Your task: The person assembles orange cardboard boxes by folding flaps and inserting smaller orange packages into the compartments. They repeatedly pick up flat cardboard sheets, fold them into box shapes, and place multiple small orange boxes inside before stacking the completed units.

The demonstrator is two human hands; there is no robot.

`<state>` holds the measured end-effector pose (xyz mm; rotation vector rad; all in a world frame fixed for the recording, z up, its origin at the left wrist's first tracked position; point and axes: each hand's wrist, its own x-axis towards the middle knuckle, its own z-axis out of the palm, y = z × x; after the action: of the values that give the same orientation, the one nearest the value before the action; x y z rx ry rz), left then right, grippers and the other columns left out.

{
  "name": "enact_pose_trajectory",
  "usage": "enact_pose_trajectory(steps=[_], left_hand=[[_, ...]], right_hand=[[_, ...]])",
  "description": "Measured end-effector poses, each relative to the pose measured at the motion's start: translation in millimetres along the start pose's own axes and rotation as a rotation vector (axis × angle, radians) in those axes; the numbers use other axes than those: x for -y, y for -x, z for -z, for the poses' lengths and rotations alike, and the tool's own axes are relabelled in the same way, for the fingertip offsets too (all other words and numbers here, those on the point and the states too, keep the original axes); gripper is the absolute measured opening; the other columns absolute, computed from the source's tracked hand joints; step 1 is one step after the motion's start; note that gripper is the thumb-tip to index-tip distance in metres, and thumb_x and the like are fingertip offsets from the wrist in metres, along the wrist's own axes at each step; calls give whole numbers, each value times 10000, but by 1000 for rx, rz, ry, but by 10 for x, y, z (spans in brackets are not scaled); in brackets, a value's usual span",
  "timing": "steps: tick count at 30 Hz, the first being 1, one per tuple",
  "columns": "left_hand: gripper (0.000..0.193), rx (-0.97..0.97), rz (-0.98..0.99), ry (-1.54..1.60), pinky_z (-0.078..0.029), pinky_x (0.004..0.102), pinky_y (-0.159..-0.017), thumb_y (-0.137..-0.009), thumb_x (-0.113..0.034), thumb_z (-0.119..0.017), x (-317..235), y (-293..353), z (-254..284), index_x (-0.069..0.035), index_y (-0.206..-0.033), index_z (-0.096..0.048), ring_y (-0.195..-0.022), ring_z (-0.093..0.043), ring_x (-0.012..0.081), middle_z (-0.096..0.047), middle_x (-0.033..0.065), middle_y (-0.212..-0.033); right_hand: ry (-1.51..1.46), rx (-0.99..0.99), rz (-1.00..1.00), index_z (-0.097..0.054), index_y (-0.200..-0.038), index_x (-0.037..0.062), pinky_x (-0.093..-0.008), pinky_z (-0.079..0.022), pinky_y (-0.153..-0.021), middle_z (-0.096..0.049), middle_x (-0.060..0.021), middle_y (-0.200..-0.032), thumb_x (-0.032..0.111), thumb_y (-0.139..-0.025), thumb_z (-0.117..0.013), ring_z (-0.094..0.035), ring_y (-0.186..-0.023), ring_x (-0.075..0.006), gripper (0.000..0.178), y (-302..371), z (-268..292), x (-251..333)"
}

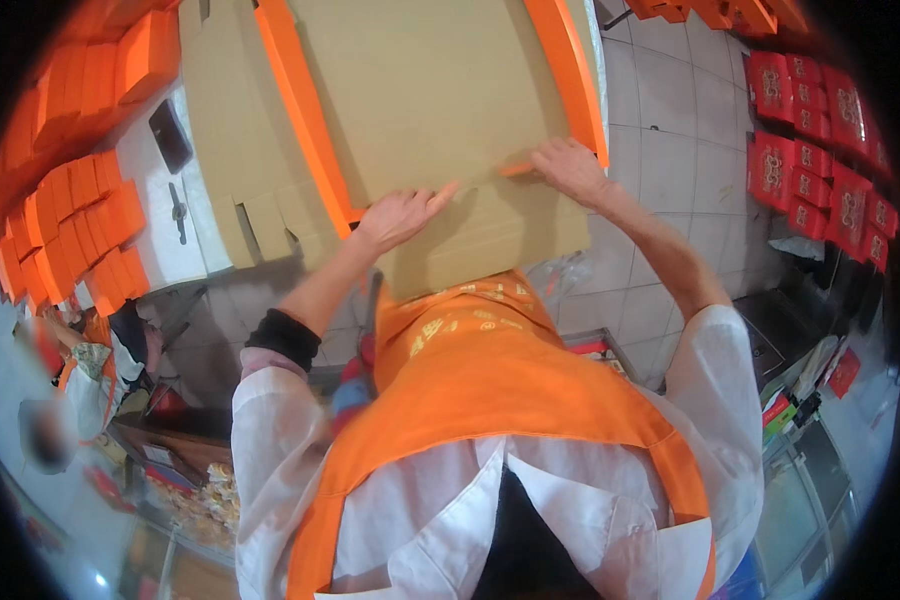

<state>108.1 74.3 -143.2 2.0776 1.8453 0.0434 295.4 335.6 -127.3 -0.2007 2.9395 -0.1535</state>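
Evidently, the large cardboard piece (435, 90) lies in front of the person, its plain brown side up and its long axis running away from the body, the far part leaning slightly left. An orange strip (305, 110) borders its left side and another orange strip (575, 75) its right, both pointing the same way. The near flap (485, 245) reaches toward the orange apron (500, 370).

Both forearms angle inward. The left hand (400, 218) is at the near end of the left strip, back upward, fingers together and directed right across the cardboard. The right hand (570, 172), slightly farther from the body, bends in from the right strip, fingers directed left. A gap separates the hands. Neither is spread wide; whether either one grips the cardboard or only presses it, I cannot tell.

The upper picture edge cuts off the cardboard's far end. The undersides of the fingers are hidden, and the slim orange bit by the right fingertips is too blurred to identify. Left of the cardboard, a dark phone (170, 137) lies near a small dark tool (177, 213) of unclear kind.
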Motion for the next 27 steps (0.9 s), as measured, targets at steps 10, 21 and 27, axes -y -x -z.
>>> enact_pose_trajectory(steps=[10,21,27], left_hand=[[792,90,-27,66,-460,321,-378,-811,-4,-407,-225,-528,106,-448,-1367,-57,-401,-492,216,-446,138,-789],[798,204,71,195,-502,381,-485,-805,20,-382,-253,-620,178,-496,-1342,-98,-480,-535,279,-440,173,-785],[791,244,90,255,-506,390,-553,-799,27,-366,-240,-608,76,-484,-1345,-110,-543,-554,303,-451,168,-795]], right_hand=[[65,-27,-51,-464,-791,112,-303,-384,-621,-496,-20,-743,135,-721,-552,-526,-765,-175,115,10,-16,109],[-145,-107,-83,-491,-969,73,-341,-390,-778,-533,-75,-954,203,-746,-591,-503,-945,-205,277,28,272,147],[-774,-848,-1395,-456,-1128,45,-340,-377,-871,-496,-86,-1126,256,-848,-564,-463,-1059,-194,367,903,-250,783]])
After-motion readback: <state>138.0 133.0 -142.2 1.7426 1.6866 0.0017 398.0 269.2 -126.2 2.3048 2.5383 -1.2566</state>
